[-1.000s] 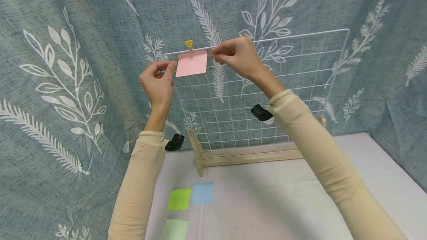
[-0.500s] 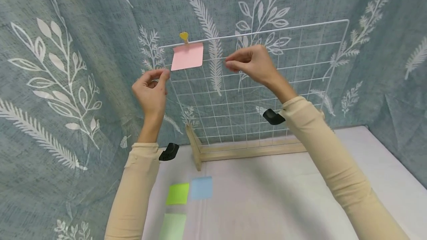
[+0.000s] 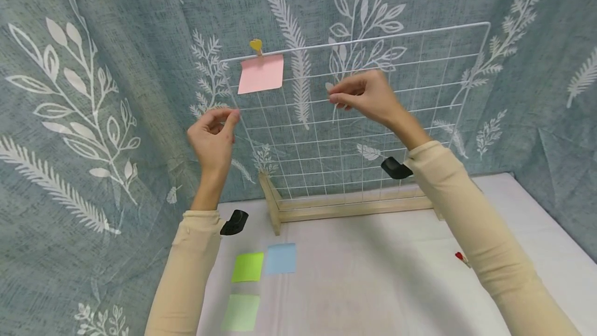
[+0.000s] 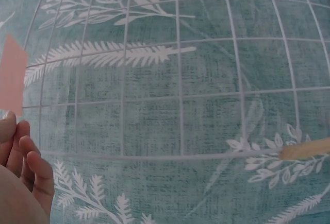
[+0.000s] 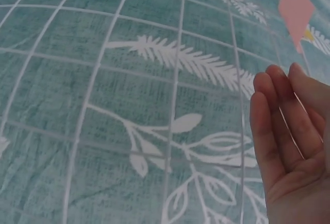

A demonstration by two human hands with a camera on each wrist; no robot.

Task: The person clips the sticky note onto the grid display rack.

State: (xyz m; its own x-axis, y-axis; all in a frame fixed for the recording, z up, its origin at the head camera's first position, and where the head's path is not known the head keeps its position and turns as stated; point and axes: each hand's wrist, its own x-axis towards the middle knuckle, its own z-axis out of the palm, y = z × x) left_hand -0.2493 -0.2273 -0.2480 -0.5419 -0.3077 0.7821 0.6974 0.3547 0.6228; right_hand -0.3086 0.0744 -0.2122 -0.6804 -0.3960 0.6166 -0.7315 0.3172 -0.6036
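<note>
one pink note point(image 3: 261, 73), all views, table point(image 3: 345, 274) head-only

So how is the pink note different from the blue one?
The pink note hangs upright at the top of the white wire grid, while the blue note lies flat on the table. The pink note has a clip with a yellow heart at its top edge; the blue note shows no clip. And one is pink, the other light blue. Both are plain, squarish pieces with no writing visible.
</note>
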